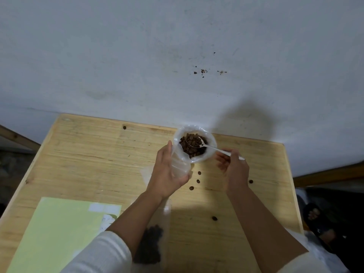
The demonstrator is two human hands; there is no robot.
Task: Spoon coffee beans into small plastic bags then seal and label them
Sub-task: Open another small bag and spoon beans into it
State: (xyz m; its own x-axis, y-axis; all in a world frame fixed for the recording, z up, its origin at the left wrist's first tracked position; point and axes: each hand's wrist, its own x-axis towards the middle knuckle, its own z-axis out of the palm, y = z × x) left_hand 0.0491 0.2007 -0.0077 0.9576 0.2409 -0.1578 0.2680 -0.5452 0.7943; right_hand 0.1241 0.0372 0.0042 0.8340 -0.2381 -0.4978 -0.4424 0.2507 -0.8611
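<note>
A large clear bag of coffee beans (192, 144) stands open at the far edge of the wooden table (88, 154). My right hand (233, 170) pinches the handle of a metal spoon (208, 146), whose bowl lies in the beans. My left hand (167, 174) grips a small clear plastic bag (180, 164) right beside the bean bag's left rim. A filled small bag of beans (152, 243) lies near the front edge, partly hidden under my left forearm.
A pale green label sheet (59, 233) with white stickers lies at the front left. Several loose beans (198, 181) are scattered on the table between and behind my hands. A white wall rises just behind the table. A sandalled foot (319, 223) shows on the floor at right.
</note>
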